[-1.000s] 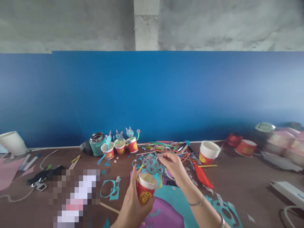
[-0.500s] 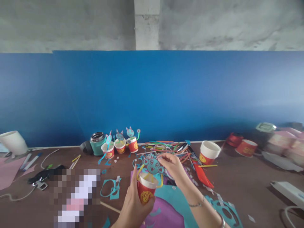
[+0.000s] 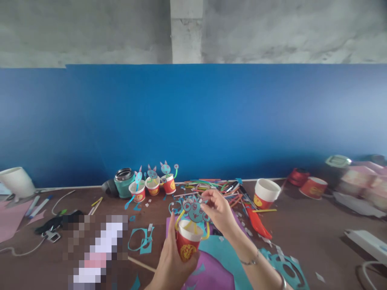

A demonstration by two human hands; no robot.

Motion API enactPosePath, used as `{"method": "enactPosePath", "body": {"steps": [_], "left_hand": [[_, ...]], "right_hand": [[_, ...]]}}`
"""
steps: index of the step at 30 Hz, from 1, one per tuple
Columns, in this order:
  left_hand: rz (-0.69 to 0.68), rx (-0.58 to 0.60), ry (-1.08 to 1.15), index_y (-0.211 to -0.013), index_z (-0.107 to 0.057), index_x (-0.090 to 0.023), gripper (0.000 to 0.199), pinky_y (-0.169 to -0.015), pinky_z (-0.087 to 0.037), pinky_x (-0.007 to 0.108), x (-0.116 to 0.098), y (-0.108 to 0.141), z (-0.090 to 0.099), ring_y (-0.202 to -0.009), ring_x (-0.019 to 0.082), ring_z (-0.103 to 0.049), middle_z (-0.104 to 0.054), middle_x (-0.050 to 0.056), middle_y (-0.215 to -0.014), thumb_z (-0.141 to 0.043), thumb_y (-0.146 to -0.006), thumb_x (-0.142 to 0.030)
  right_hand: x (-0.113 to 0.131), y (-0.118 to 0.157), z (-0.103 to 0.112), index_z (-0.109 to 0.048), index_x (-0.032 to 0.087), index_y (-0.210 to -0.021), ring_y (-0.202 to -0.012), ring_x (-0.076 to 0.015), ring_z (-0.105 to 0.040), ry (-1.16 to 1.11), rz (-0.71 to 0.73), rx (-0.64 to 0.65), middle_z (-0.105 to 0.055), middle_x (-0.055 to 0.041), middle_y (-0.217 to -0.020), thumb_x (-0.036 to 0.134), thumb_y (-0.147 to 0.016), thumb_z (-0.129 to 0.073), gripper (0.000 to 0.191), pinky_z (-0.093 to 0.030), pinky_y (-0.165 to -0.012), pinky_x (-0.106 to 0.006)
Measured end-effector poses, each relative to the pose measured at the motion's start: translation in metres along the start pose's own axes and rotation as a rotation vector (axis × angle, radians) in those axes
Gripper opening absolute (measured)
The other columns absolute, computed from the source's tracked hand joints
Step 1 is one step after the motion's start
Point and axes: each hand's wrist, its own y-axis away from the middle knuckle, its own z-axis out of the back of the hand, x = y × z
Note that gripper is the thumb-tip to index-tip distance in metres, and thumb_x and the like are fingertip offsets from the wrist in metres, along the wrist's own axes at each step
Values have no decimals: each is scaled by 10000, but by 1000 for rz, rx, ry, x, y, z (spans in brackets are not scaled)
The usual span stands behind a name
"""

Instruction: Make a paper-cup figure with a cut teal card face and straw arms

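Note:
My left hand (image 3: 178,257) is wrapped round a red and white paper cup (image 3: 190,237) and holds it upright above the table. Yellow straws (image 3: 208,230) bend out from the cup's sides like arms, with round paper hearts at their ends. Over the rim stands a light-blue paper animal face (image 3: 195,212) with drawn eyes, mouth and ears. Beside that face's right ear, my right hand (image 3: 219,211) has thumb and forefinger close together in a pinch. A tiny pale bit seems to show at these fingertips, too small to name.
Three finished-looking cups (image 3: 153,187) with paper faces stand near a teal flask (image 3: 124,183) at the back. Straws (image 3: 208,187) lie heaped behind my hands. White-rimmed cups (image 3: 267,193), a red object (image 3: 258,223), purple paper (image 3: 211,272) and blue cut-outs (image 3: 286,268) surround them.
The cup and its paper face have shifted slightly right and down in my left hand. My right fingertips have moved a little up and parted slightly from the face's ear.

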Motion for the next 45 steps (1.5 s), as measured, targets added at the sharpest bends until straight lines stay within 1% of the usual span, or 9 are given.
{"method": "enactPosePath", "body": {"steps": [6,13,16,23,28,31,34,40,45], "left_hand": [[24,68,121,-1443,-48,-165,934,-992,-415,397,6,-2,-1,-1225,279,-482,-489,163,-1342,-603,-695,-240],[123,32,292,-1276,-351,-118,670,-881,-486,387,11,-12,0,-1027,284,-608,-617,163,-1143,-641,-719,-353],[136,13,400,-1227,-413,-118,652,-823,-511,362,9,-16,-1,-966,280,-635,-651,155,-1077,-661,-708,-425],[23,85,452,-1282,-373,-129,738,-930,-448,364,12,-20,-5,-1117,280,-561,-572,181,-1226,-700,-691,-427],[17,-185,328,-1246,-431,-151,618,-872,-465,353,7,-52,10,-1033,237,-591,-608,127,-1120,-630,-737,-440],[9,-119,302,-995,-603,-140,364,-728,-498,311,-4,-73,17,-823,209,-634,-673,80,-888,-604,-752,-411],[-4,-104,310,-819,-627,-139,233,-654,-488,282,-10,-82,15,-725,193,-624,-673,50,-752,-611,-742,-358],[-46,-73,398,-788,-609,-151,167,-615,-453,231,-11,-75,7,-647,139,-582,-635,1,-699,-617,-759,-315],[23,-32,603,-785,-575,-157,182,-607,-440,225,-18,-69,4,-643,134,-565,-613,-4,-695,-647,-744,-319]], "right_hand": [[-2,-1,0,-504,198,-883,-585,-131,-538,-22,47,-90,-580,13,-683,238,-689,-612,225,-426,-525,-227],[7,0,-1,-572,176,-1023,-785,-199,-636,-86,-11,-24,-690,-81,-859,467,-759,-610,395,-486,-635,-266],[8,1,-3,-619,163,-978,-839,-213,-638,-76,-72,22,-693,-98,-913,503,-731,-628,420,-490,-671,-268],[2,2,-6,-597,167,-599,-526,-130,-526,29,-107,74,-574,3,-534,443,-746,-596,313,-376,-472,-214],[-2,0,-3,-614,171,-605,-553,-137,-550,13,-112,112,-608,-12,-578,380,-748,-586,255,-406,-527,-227],[-1,0,-1,-614,173,-598,-555,-142,-559,14,-114,124,-618,-20,-579,369,-755,-579,254,-412,-533,-232],[-1,0,-1,-622,171,-632,-576,-156,-582,-11,-113,118,-635,-30,-596,393,-757,-578,259,-428,-550,-242],[-4,0,-5,-588,168,-620,-498,-142,-538,-25,-164,81,-574,-8,-499,444,-756,-547,310,-389,-487,-235],[0,2,-6,-530,179,-519,-458,-113,-470,-2,-216,48,-529,7,-459,429,-733,-535,328,-347,-462,-220]]}}
